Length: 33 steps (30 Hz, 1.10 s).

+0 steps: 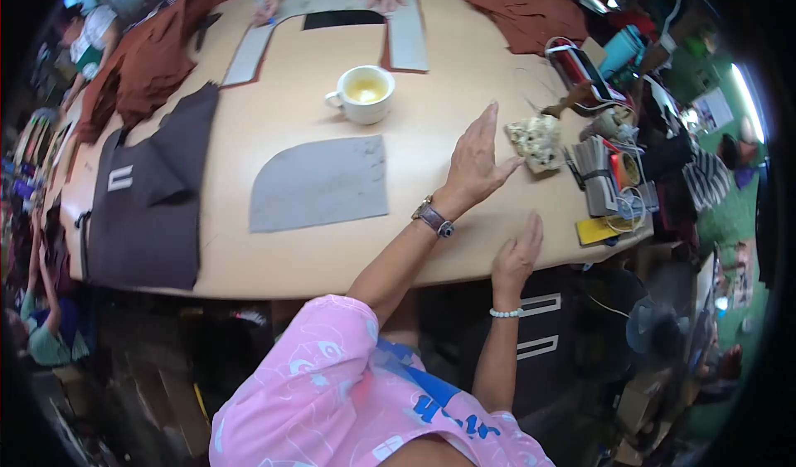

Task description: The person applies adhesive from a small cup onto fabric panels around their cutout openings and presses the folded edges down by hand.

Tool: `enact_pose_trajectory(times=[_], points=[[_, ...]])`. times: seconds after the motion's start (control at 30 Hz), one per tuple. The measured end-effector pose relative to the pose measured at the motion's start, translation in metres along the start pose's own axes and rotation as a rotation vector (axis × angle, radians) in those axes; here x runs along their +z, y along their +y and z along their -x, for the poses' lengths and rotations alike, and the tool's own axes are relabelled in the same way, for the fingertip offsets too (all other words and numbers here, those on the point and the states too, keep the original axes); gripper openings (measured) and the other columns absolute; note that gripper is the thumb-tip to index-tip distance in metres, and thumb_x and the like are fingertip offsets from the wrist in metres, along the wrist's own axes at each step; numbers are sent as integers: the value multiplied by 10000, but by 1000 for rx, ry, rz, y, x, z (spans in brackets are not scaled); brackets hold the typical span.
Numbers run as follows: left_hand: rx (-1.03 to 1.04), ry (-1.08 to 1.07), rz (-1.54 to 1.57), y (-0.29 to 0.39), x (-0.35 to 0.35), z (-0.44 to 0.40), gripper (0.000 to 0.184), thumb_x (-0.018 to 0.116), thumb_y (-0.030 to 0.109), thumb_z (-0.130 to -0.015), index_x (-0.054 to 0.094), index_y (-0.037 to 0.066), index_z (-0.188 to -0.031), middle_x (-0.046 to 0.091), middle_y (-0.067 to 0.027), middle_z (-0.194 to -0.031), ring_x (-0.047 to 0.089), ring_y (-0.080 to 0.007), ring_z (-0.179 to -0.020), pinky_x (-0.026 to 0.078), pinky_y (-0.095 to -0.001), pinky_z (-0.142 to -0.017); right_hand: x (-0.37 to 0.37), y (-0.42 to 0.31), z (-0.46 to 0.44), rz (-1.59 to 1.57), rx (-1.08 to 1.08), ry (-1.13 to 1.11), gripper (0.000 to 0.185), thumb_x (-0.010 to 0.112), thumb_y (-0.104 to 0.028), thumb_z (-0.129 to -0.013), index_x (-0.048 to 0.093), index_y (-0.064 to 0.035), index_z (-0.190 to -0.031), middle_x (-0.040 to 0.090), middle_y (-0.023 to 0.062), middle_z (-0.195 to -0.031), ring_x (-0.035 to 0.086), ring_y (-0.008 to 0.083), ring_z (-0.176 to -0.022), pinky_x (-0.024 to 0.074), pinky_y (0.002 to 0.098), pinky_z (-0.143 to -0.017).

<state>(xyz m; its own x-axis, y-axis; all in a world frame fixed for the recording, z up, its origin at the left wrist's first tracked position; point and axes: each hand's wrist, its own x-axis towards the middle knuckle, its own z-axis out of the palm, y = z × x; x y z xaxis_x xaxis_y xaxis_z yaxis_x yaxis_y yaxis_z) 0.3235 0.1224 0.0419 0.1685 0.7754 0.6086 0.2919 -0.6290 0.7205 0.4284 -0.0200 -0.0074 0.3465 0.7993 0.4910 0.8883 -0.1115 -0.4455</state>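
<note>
My left hand (pixel 474 162), with a brown-strapped watch at its wrist, is stretched out over the table, fingers extended and thumb apart, holding nothing. Just right of its fingertips lies a pale, lumpy, dark-specked piece (pixel 536 143) whose kind I cannot make out. Lower and to the right, my right hand (pixel 518 255), with a pale beaded bracelet, hovers by the table's near edge, fingers out and nothing in it. A flat grey cut piece (pixel 323 187) with one curved corner lies left of my hands. Beyond it stands a white cup (pixel 366 95) holding yellowish liquid.
Across the table (pixel 290 268), a person's hand holds a blue-and-white pen (pixel 262 4) over a U-shaped grey template (pixel 408 40). Dark cloth (pixel 162 210) lies on the left, with rust-brown cloth (pixel 157 73) behind. Bundled strips, a yellow block (pixel 599 231) and cables crowd the right edge.
</note>
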Motion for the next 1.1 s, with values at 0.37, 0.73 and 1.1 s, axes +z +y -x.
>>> enact_pose_trajectory(times=[0.37, 0.73, 1.1], points=[[-149, 299, -787, -43, -312, 122, 612, 705, 185, -717, 453, -20, -1236, 506, -202, -1214, 473, -344, -1138, 369, -399, -982, 11, -1, 7, -181, 122, 43, 641, 505, -46, -827, 199, 45, -1383, 290, 256, -1393, 339, 392, -1258, 256, 418, -1067], [-622, 264, -1276, -100, -428, 185, 425, 599, 280, -810, 548, -10, -1117, 558, -172, -1102, 509, -345, -1051, 426, -439, -858, 55, -223, 52, -487, -384, -327, 683, 559, -67, -806, 211, 32, -1385, 261, 235, -1413, 295, 377, -1293, 228, 421, -1074], [-574, 19, -1028, -140, -434, 106, 627, 624, 426, -763, 497, 30, -1232, 470, -212, -1261, 397, -387, -1211, 351, -552, -935, 74, -259, 87, -443, -393, -370, 672, 570, -91, -804, 239, 49, -1372, 290, 277, -1369, 318, 405, -1262, 273, 457, -1037]])
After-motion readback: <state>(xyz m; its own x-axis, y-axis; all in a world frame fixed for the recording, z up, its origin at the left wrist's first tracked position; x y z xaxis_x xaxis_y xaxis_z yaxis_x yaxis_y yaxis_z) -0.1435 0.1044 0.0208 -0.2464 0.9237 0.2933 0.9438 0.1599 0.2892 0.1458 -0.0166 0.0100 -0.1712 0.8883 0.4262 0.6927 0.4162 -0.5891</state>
